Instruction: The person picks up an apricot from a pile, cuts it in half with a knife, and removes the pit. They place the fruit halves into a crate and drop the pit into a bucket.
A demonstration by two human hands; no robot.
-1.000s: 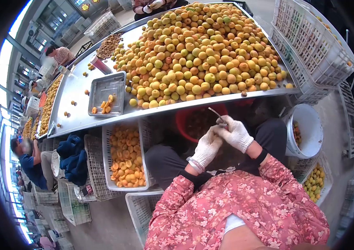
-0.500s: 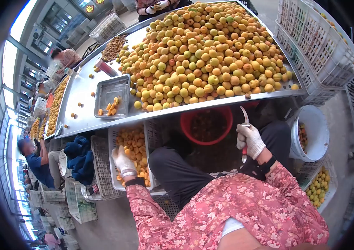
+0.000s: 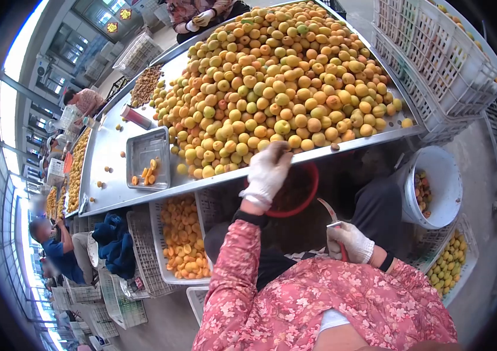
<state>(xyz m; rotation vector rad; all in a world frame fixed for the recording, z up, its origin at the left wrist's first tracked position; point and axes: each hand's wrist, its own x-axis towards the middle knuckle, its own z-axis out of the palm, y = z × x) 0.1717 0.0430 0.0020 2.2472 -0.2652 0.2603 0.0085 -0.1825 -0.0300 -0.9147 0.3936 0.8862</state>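
My left hand (image 3: 269, 172), in a white glove with dark fingertips, reaches over the table's front edge and touches the near side of the apricot pile (image 3: 272, 88). Its fingers are bent against the fruit; whether they grip one is hard to tell. A curved knife with a red handle (image 3: 343, 251) is held in my gloved right hand (image 3: 349, 242), above my lap, blade pointing up and left. Below the table, a white crate (image 3: 159, 248) holds halved apricots (image 3: 184, 240). Several orange pieces lie in a metal tray (image 3: 148, 146) on the table.
A red basin (image 3: 313, 190) sits under the metal table's edge (image 3: 201, 188). To the right stand a white bucket (image 3: 450, 187), a crate of green-yellow fruit (image 3: 465, 272) and stacked crates (image 3: 436, 58). A co-worker's gloved hands (image 3: 201, 20) are across the table; other people are at left.
My left hand has moved from the crate of halves up and right to the pile. My right hand with the knife has dropped lower, toward my lap. The view has shifted slightly.
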